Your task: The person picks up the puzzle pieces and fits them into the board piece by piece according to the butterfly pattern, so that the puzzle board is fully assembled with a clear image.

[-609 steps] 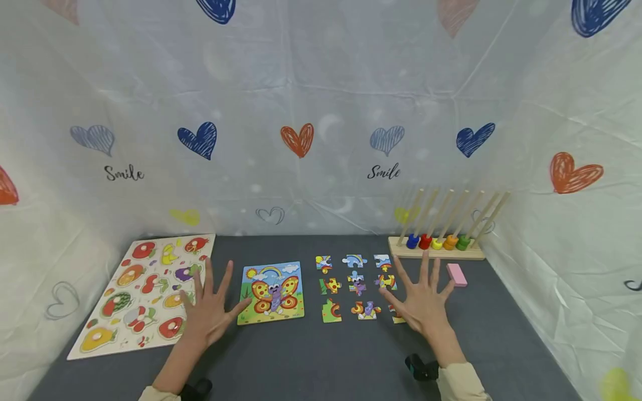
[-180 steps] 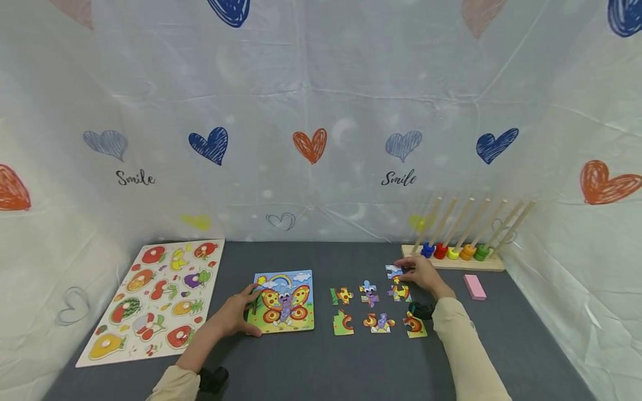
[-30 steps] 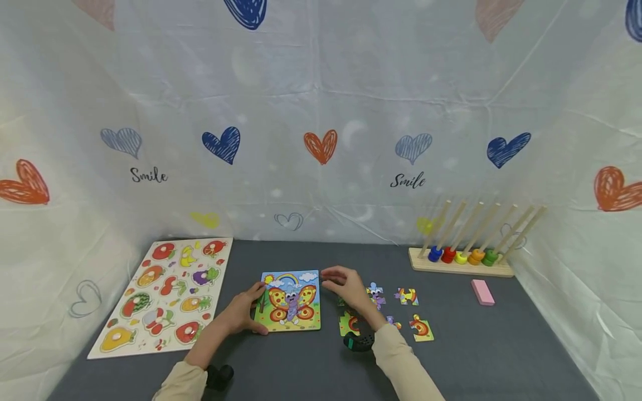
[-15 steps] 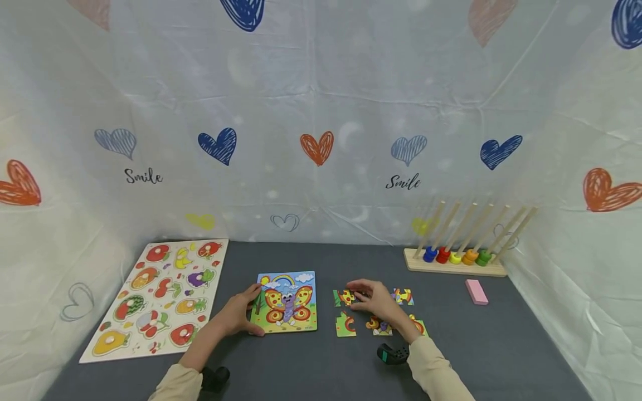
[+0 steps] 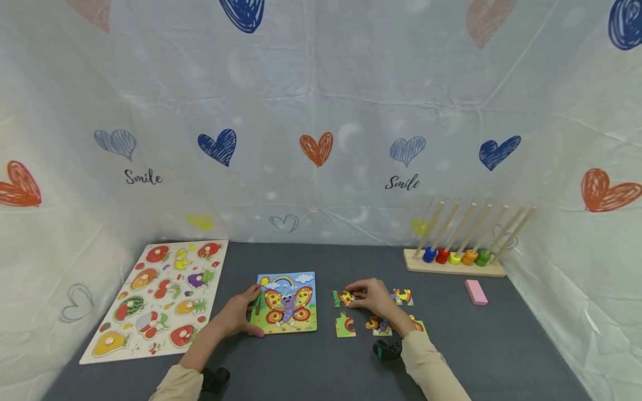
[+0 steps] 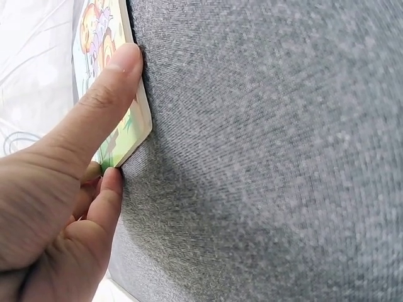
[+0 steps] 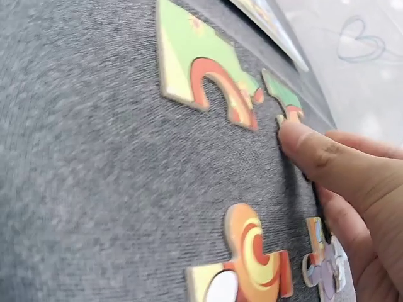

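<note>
My left hand [image 5: 233,314] grips the left edge of a square butterfly puzzle board [image 5: 286,312], thumb at the near edge and fingers at the side. In the left wrist view the thumb [image 6: 107,94] lies along the board's edge. My right hand [image 5: 376,301] pinches a green, red and yellow puzzle piece [image 7: 281,90]; its thumb sits on the near edge and the other fingers are partly hidden. Around it lie a green corner piece [image 5: 345,326], a butterfly-body piece [image 5: 378,327], a purple piece [image 7: 326,267] under the hand, and a wing piece [image 5: 403,297].
A white fruit puzzle board [image 5: 155,295] lies at the left. At the back right stands a wooden bead rack [image 5: 451,266] with tall pegs, and a pink block [image 5: 476,292] lies before it. A white curtain [image 5: 311,195] closes off the back and sides.
The top row of pieces has left the mat since the earliest frame. My right hand moved from the board's upper right corner to the green, red and yellow piece. My left hand kept its grip.
</note>
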A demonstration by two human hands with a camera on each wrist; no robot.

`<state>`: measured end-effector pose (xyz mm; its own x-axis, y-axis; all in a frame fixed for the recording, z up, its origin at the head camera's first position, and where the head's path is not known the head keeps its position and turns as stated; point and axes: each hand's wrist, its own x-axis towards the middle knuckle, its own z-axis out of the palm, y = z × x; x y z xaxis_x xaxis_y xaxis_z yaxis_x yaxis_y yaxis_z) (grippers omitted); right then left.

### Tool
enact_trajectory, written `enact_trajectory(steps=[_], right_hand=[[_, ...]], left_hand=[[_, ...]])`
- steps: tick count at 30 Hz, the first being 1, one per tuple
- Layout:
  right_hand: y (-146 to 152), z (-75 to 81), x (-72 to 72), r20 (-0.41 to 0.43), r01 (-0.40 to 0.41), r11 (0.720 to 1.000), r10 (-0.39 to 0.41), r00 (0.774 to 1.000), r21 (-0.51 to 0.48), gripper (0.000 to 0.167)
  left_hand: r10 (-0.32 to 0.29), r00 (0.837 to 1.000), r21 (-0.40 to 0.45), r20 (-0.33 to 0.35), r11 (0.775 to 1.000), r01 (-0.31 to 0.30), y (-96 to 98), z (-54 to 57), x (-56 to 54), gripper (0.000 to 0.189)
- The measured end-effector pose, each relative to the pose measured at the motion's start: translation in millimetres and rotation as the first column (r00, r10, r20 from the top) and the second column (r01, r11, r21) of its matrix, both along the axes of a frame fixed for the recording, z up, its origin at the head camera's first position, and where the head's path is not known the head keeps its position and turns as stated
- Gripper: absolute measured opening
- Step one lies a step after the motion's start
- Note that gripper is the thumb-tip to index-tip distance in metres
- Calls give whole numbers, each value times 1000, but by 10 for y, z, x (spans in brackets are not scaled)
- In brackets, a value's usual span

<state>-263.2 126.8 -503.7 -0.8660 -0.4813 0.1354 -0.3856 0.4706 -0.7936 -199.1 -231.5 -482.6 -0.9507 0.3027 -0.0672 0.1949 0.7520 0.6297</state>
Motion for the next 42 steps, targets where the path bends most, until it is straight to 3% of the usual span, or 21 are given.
enact_trajectory(steps=[12, 21, 30, 35, 42], right_hand=[[-101, 89, -24, -4, 1, 996, -1, 1000, -86, 34], [-325, 162, -62, 83, -33, 972, 53, 995, -231, 36], [-666, 50, 41, 171, -22, 945, 82, 982, -328, 36], [-903, -9, 77, 147, -57, 931, 117, 982, -361, 34], [-1206, -47, 137, 134, -42, 933, 95, 986, -356, 31]], left_hand=[[14, 1000, -14, -4, 1000, -14, 1, -7, -7, 103], [10, 1000, -1, 5, 1000, -10, 18, 56, -54, 102], [4, 1000, -16, 6, 1000, -4, -12, 28, -11, 102], [7, 1000, -15, 16, 1000, -7, -30, 10, -3, 103], [-11, 1000, 0, 3, 1000, 11, -35, -10, -29, 103]])
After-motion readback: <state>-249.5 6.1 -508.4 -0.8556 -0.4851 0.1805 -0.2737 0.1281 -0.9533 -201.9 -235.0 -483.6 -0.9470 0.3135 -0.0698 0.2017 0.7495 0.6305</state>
